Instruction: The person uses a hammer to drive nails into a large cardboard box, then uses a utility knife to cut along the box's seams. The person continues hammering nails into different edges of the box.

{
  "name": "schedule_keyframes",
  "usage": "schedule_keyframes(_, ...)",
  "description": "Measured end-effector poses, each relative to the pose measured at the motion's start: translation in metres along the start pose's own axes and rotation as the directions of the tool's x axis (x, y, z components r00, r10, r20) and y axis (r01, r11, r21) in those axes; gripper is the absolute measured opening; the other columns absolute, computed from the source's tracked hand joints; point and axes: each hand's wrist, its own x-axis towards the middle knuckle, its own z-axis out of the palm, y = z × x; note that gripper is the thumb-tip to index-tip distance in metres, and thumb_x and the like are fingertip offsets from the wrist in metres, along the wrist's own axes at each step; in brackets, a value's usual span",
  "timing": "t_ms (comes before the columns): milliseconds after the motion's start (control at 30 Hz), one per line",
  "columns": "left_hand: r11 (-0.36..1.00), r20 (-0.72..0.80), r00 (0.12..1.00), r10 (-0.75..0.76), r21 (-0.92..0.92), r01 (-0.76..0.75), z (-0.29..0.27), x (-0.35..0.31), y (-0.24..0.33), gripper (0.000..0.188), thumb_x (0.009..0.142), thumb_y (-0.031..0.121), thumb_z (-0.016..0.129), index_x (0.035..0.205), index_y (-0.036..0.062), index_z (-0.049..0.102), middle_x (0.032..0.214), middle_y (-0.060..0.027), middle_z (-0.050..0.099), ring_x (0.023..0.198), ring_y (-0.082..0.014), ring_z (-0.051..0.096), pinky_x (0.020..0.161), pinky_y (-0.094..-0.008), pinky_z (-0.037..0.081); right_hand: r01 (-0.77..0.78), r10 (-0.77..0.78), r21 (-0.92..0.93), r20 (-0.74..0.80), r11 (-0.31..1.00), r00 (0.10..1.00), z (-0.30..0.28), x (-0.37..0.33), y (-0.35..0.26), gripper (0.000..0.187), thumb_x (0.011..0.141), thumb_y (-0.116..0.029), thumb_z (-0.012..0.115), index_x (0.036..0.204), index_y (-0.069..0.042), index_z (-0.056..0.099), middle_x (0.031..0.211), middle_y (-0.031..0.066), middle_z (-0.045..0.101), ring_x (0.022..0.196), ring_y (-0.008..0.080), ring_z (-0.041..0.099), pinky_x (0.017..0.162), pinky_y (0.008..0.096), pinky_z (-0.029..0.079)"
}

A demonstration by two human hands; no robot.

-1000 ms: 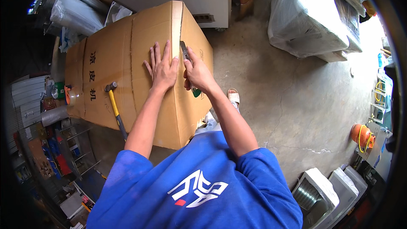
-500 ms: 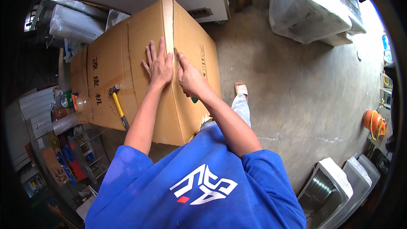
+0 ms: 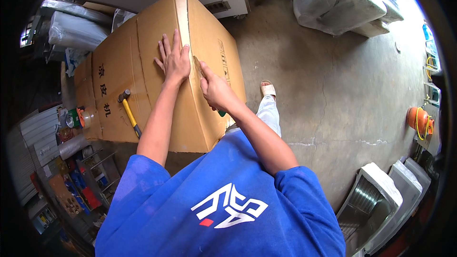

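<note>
Box (image 3: 143, 62) close in front, knife (image 3: 222, 113) clenched in the right hand (image 3: 217, 89), blade (image 3: 196, 62) at the box's long edge (image 3: 182, 12), left hand (image 3: 175, 63) spread flat beside that edge, hammer (image 3: 129, 110) lying farther left, floor (image 3: 304, 95) opening wide rightward, wrapped bundle (image 3: 328, 4) beyond.

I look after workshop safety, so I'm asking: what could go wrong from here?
The knife in the right hand could slip and cut the left hand, whose thumb lies close to the blade at the edge of the cardboard box.
The hammer lies loose on the box, its handle beside the left forearm, so a bump might knock it off.
</note>
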Motion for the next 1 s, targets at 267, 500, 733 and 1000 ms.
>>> schedule_keyframes(267,1.000,-0.002,1.000,-0.003,-0.026,0.003,0.000,0.001,0.002,0.067,0.100,0.045,0.041,0.162,0.0289,0.022,0.169,-0.0167,0.010,0.155,-0.0394,0.004,0.118,-0.0701,0.001,-0.036,0.036,0.006,-0.008,0.999,0.999,0.011,-0.014,0.013,0.056,0.101,-0.016,0.041,0.155,-0.009,0.033,0.058,0.0134,0.058,0.041,0.0225,0.055,0.043,0.0391,0.052)
schedule_keyframes(500,1.000,0.003,1.000,-0.006,-0.022,0.006,0.000,0.002,0.003,0.067,0.100,0.047,0.040,0.162,0.0290,0.022,0.169,-0.0164,0.009,0.156,-0.0379,0.004,0.118,-0.0699,0.000,-0.008,0.008,0.013,-0.006,1.000,1.000,0.021,-0.034,0.026,0.055,0.101,-0.016,0.040,0.155,-0.008,0.033,0.059,0.0190,0.062,0.040,0.0274,0.057,0.044,0.0425,0.053)
schedule_keyframes(733,1.000,0.004,1.000,-0.012,-0.022,0.013,0.000,0.005,0.004,0.067,0.100,0.049,0.038,0.162,0.0292,0.021,0.169,-0.0156,0.008,0.156,-0.0364,0.002,0.118,-0.0688,-0.001,-0.049,0.050,0.022,-0.011,0.999,0.999,0.034,-0.059,0.042,0.057,0.102,-0.018,0.044,0.157,-0.013,0.031,0.059,0.0119,0.058,0.042,0.0212,0.054,0.043,0.0383,0.051)
schedule_keyframes(1000,1.000,-0.014,1.000,0.019,-0.024,-0.019,0.008,0.013,-0.002,0.068,0.100,0.052,0.035,0.162,0.0298,0.020,0.170,-0.0151,0.007,0.156,-0.0368,0.001,0.118,-0.0696,-0.002,0.018,-0.025,-0.107,-0.071,0.994,0.997,0.050,-0.093,0.069,0.056,0.100,-0.020,0.045,0.154,-0.009,0.036,0.110,0.0354,0.065,0.101,0.0503,0.064,0.094,0.0508,0.050)
